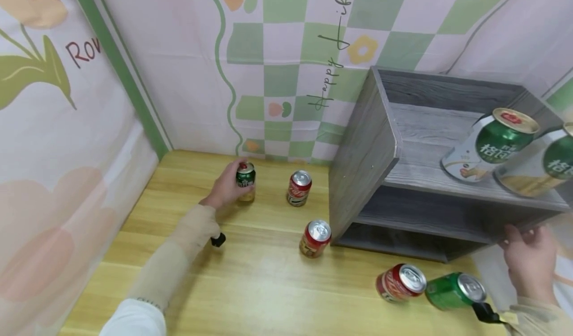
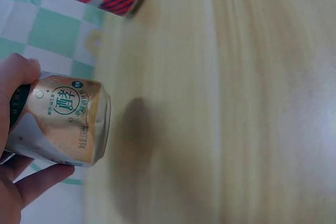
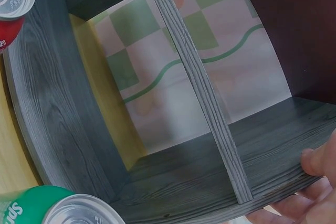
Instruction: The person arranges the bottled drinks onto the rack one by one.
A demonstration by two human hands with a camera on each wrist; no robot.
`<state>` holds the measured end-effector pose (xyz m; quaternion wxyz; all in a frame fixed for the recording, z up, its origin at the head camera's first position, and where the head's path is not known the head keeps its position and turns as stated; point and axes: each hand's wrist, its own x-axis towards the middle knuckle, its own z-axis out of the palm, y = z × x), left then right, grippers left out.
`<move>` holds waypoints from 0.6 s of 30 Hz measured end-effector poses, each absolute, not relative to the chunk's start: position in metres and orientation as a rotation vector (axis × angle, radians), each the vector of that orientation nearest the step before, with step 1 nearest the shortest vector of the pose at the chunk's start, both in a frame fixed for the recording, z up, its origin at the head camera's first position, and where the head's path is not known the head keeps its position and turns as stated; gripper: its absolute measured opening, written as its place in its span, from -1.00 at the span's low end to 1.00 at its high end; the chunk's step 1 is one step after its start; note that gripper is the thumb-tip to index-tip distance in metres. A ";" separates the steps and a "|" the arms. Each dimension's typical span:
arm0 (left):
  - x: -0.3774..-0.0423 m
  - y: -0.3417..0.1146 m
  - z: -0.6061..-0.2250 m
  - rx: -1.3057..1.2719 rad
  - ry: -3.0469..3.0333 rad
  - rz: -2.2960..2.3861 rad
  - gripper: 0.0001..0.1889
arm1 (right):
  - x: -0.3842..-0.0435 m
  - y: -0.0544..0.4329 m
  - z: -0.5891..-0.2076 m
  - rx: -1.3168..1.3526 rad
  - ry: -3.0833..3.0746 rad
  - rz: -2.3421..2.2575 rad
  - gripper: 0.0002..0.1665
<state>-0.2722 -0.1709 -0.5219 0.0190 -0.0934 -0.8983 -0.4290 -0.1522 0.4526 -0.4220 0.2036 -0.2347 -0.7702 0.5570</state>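
My left hand [image 1: 226, 186] grips a green, white and gold drink can [image 1: 245, 177] at the far left of the wooden table. In the left wrist view the can's base stands apart from its shadow, so it is held just off the tabletop. On the right, my right hand [image 1: 532, 261] holds the front edge of the grey wooden shelf [image 1: 367, 164] by its right side panel. The right wrist view has the thumb inside the panel and the fingers beneath it. Nearest to the held can is a red cola can [image 1: 298, 192], standing upright.
Another red can [image 1: 315, 241] stands by the shelf's left corner. In front of the shelf are a red can [image 1: 398, 284] and a green Sprite can [image 1: 449, 291]. Two white-and-green cans, one nearer the middle [image 1: 488, 149], stand on the upper shelf board. A patterned cloth [image 1: 286, 77] hangs behind.
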 end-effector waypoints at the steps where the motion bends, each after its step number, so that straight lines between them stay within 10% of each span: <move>1: -0.272 -0.171 -0.518 -0.299 -2.788 -1.320 -0.07 | -0.153 0.453 -0.422 -0.661 -2.160 1.543 -0.39; 18: -0.257 -0.166 -0.450 -0.424 -2.808 -1.202 -0.13 | -0.157 0.451 -0.422 -0.704 -2.291 1.338 -0.35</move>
